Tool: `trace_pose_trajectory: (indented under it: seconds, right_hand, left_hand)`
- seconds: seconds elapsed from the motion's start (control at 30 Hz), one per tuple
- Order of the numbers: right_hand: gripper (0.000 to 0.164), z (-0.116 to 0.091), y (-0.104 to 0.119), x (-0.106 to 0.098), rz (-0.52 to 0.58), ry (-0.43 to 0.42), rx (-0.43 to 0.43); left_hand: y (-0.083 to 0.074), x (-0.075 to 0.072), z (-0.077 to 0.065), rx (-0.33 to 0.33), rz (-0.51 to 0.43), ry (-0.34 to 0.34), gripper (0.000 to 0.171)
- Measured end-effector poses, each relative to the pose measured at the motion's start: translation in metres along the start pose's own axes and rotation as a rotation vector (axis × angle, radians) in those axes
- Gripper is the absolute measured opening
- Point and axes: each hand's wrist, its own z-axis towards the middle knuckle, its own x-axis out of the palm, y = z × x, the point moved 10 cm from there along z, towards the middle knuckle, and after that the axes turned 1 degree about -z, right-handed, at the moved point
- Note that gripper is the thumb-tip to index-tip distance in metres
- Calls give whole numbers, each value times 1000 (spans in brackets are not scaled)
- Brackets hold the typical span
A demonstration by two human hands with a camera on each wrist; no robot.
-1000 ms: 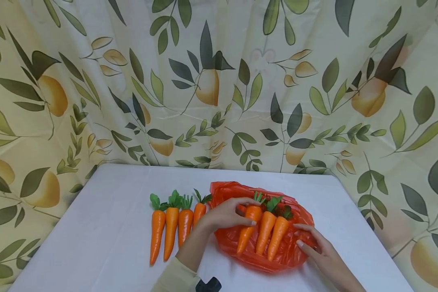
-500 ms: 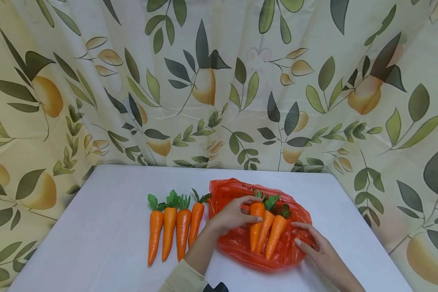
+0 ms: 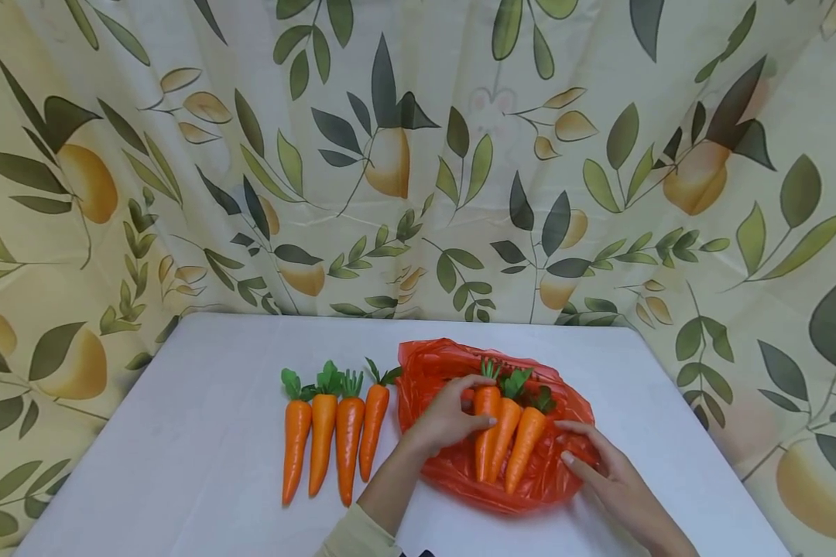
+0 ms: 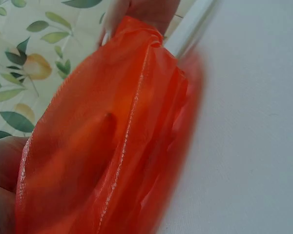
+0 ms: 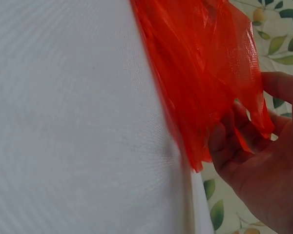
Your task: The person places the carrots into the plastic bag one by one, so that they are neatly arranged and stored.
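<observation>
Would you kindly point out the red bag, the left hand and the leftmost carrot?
Red bag [image 3: 508,500]: head view, near edge.
Left hand [image 3: 451,418]: head view, its back.
Leftmost carrot [image 3: 296,442]: head view, orange root's middle.

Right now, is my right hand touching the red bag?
Touching. The right wrist view shows it: the crumpled edge of the red bag lies between the thumb and curled fingers of your right hand.
</observation>
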Motion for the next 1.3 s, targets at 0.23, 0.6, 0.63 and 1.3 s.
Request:
trace_pose_trajectory:
  seconds: [0.23, 0.6, 0.63, 1.3]
  right_hand:
    - [44, 0, 1, 0, 10, 3, -9]
    - [45, 1, -2, 2, 22, 10, 22]
    - [45, 1, -2, 2, 20, 9, 21]
    - [46, -1, 0, 2, 37, 9, 35]
  left_hand:
    - [5, -3, -1, -7, 144, -30, 48]
    - [9, -4, -3, -14, 195, -19, 49]
    - [9, -4, -3, -13, 197, -17, 49]
    - [14, -3, -5, 30, 234, -22, 47]
